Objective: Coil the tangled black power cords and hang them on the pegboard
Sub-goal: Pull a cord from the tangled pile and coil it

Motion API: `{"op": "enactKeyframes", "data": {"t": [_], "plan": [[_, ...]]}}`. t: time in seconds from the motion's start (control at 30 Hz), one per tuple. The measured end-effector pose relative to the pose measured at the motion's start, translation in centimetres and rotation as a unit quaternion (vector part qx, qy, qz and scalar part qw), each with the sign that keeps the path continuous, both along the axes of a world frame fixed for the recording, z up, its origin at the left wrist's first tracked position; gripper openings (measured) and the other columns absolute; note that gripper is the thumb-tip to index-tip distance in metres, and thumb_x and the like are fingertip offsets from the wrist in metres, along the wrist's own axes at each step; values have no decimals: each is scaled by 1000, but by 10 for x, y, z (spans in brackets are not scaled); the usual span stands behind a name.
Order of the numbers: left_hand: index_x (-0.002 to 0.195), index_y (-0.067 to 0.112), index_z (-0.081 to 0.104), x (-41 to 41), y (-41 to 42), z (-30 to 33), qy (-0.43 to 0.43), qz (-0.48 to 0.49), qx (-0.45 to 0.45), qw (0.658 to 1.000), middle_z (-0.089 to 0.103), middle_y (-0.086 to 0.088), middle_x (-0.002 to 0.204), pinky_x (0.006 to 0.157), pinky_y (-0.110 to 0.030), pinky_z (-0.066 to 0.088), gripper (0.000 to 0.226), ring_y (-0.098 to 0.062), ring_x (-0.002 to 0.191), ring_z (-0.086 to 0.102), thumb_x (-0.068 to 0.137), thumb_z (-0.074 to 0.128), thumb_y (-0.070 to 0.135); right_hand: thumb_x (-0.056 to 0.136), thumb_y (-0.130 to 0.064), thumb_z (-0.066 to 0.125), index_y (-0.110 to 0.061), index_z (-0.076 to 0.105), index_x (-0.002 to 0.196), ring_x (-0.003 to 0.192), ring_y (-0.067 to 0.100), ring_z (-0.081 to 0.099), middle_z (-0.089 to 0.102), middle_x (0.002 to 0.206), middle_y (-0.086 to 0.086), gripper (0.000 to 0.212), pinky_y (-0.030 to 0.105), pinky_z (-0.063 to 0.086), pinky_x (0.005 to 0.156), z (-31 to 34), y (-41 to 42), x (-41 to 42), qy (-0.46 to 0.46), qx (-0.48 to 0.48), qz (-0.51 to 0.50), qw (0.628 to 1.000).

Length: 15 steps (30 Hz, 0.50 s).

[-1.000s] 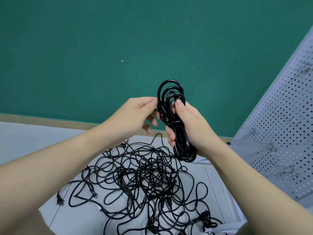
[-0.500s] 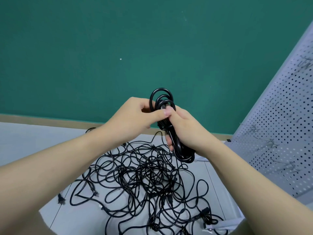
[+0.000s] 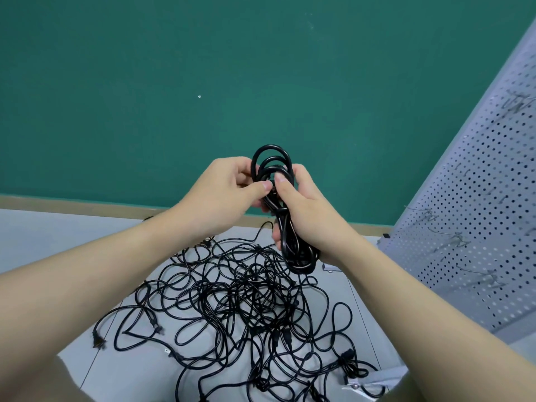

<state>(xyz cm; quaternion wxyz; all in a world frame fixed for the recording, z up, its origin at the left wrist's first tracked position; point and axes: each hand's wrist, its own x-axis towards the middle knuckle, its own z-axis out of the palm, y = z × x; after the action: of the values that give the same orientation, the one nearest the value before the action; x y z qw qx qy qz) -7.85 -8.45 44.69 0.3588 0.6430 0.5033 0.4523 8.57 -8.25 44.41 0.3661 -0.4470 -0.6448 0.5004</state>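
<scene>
— How much of the coiled cord (image 3: 293, 245) shows?
— Its middle disappears inside the right hand (image 3: 307, 216); only the top loops and the bottom bend show. The left hand (image 3: 223, 195) covers the coil's left side, and what its thumb pins there cannot be made out.
— And the tangled cords (image 3: 246, 309)?
— The heap runs off the bottom edge, and single cords cannot be followed through it. The plugs are too small to tell apart.
— The pegboard (image 3: 475, 216)?
— Cut by the right edge; its hooks (image 3: 458, 239) are blurred.

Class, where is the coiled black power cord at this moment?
Centre of the head view, the coiled black power cord is held between both hands, above the tangled black cords, left of the grey pegboard.
</scene>
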Motion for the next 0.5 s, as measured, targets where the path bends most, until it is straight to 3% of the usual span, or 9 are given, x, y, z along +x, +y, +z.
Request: {"op": "enactKeyframes", "data": {"t": [0.13,0.23,0.33,0.4,0.5], "plan": [[100,19,74,-3,2,3,49,2,-1,999,77,1,96,92,-45,58,11,-24,87,75,91,71,24,110,-42,43,-28,49,118,57,24,59,68,70,-19,17,35,52,52,-2,1,1,9,-16,8,1000],[89,16,75,-1,-2,5,62,20,10,998,76,-8,90,88,-55,57,27,-27,77,69,74,63,36,110,-42,42,-32,53,117,59,30,59,66,72,-20,16,38,51,55,-3,1,-2,-4,-11,1,1000],[82,10,73,-1,-2,5,60,41,11,997,73,-18,90,87,-57,57,33,-33,76,68,67,62,38,111,-40,40,-31,53,119,61,31,59,68,74,-21,17,36,51,52,-2,-2,-6,-4,-15,6,1000],[82,9,74,-5,0,5,45,36,6,998,74,-17,89,88,-54,58,29,-28,73,68,68,65,34,112,-39,40,-31,52,119,60,29,58,71,74,-19,16,34,50,51,0,-4,-9,9,-27,9,1000],[83,11,78,-11,4,3,-4,15,3,1000,77,-7,81,78,-35,59,6,-13,69,67,81,73,13,110,-41,42,-25,49,116,52,24,57,74,82,-6,18,34,50,50,2,-4,-11,34,-62,1,997]]}}
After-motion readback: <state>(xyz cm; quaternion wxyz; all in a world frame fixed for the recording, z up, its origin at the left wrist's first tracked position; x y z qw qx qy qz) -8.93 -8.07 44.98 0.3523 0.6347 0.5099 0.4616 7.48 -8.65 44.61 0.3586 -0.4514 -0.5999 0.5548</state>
